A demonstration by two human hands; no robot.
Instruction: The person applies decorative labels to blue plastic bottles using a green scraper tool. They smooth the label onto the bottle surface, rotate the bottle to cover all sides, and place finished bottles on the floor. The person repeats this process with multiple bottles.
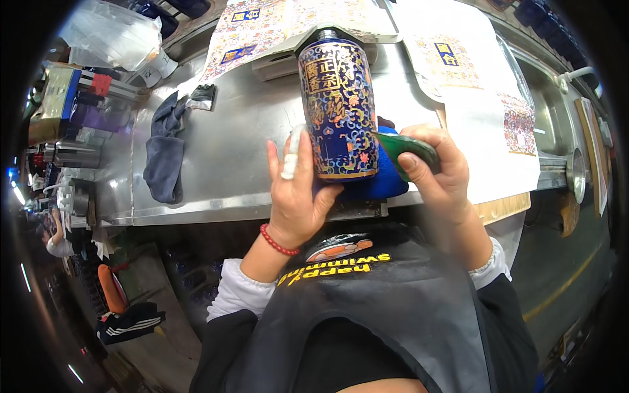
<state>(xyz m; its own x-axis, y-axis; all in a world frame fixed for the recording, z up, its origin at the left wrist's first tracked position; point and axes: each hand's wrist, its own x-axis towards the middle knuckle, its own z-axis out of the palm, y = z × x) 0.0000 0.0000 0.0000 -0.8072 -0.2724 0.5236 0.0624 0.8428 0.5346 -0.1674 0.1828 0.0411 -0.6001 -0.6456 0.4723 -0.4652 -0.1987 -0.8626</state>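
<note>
blue patterned bottle (339, 111), between grips: neck pointing away beyond both, long axis fore-and-aft. left grip (296, 187): fingers spread, at bottle's lower left. right grip (440, 170): pinching green scraper (421, 149).

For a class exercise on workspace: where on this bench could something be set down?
The largest bare patch of steel bench lies between the grey cloth and the left hand. A smaller one lies between the patterned bottle and the white sheets at right. Crowded: the bottle's base, with the right hand, green tool and blue cloth close by.
</note>
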